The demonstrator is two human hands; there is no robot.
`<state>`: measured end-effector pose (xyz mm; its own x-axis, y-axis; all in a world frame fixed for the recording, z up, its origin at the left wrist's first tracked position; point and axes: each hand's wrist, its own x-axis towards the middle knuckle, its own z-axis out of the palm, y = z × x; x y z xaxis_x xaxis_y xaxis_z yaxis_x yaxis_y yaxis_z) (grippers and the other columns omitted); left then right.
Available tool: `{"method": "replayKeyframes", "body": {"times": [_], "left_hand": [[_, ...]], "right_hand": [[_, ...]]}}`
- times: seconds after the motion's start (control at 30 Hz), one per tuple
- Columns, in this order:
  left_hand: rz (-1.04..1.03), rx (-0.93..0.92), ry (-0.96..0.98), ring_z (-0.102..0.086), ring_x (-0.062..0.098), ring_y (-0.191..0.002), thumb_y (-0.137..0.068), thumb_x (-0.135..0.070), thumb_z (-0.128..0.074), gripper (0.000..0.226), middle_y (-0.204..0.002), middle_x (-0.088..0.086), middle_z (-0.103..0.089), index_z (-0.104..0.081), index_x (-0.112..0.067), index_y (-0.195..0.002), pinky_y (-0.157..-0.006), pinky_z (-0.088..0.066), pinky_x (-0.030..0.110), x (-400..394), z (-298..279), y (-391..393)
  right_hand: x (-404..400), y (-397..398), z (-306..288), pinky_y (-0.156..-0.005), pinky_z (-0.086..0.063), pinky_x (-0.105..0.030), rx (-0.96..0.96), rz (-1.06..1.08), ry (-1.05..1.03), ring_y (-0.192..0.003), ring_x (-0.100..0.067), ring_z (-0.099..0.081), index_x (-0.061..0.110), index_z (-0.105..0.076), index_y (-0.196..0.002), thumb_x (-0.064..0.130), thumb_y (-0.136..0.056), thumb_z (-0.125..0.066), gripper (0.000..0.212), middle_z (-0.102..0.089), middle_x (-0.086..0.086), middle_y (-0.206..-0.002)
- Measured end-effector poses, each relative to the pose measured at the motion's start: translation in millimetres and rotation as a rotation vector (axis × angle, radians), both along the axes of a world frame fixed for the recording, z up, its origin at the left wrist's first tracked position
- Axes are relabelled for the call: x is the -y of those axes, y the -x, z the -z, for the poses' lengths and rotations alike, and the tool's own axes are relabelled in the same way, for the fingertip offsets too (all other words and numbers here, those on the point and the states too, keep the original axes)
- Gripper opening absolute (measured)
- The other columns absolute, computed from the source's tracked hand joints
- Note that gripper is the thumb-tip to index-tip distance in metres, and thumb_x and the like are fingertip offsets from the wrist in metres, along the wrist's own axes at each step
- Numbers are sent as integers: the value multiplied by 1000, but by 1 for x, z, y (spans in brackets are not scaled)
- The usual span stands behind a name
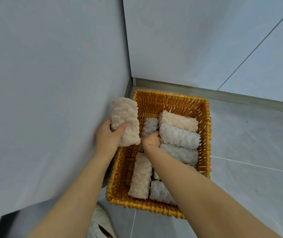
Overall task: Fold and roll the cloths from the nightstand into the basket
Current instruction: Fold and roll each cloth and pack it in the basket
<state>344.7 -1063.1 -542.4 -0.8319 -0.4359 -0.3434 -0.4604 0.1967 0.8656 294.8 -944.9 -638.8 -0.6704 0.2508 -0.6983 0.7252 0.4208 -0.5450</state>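
Big orange wicker basket [204, 127] sits on the grey tile floor [250, 152] in the corner, already holding rolled peach and grey cloths. Left hand [107, 137] grips a rolled peach cloth [126, 121] just over the basket's left rim, fingers wrapped round it. Right hand [151, 140] is down inside, fingers curled onto a grey roll [149, 126].
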Motion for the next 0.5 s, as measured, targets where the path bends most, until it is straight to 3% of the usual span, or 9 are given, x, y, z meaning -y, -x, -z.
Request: {"method": "replayKeyframes", "body": {"times": [0.07,0.2,0.37,0.5], "left_hand": [[23,-1,-46,-65,14,-96,-88,-28,-66,27,-110,0,-68,-62,-19,-113,-83,-56,37,0,0,-4],[75,19,-175,-65,6,-95,-89,-26,-65,36,-111,-3,-67,-59,-15,-122,-72,-53,18,1,-2,-9],[79,36,-246,-66,11,-98,-88,-27,-66,39,-113,-1,-67,-58,-14,-125,-79,-55,26,4,-1,-11],[91,47,-252,-66,14,-100,-88,-27,-66,41,-115,1,-67,-58,-13,-125,-82,-56,29,2,1,-10]], "right_hand": [[0,-1,2,-110,-27,-37,-7,-27,3,-134,-33,-36,2,-26,-143,28,-96,-51,59,-34,-20,-147],[-3,-5,4,-103,-41,-41,-33,-25,103,-124,-33,-48,6,-31,-142,11,-93,-49,52,-44,-18,-138],[0,-5,6,-97,-46,-41,-48,49,240,-111,-32,-54,7,-41,-131,10,-96,-46,36,-55,-16,-126],[-1,-8,0,-90,-43,-33,-54,68,233,-115,-32,-52,4,-39,-134,6,-96,-45,39,-52,-17,-129]]}}
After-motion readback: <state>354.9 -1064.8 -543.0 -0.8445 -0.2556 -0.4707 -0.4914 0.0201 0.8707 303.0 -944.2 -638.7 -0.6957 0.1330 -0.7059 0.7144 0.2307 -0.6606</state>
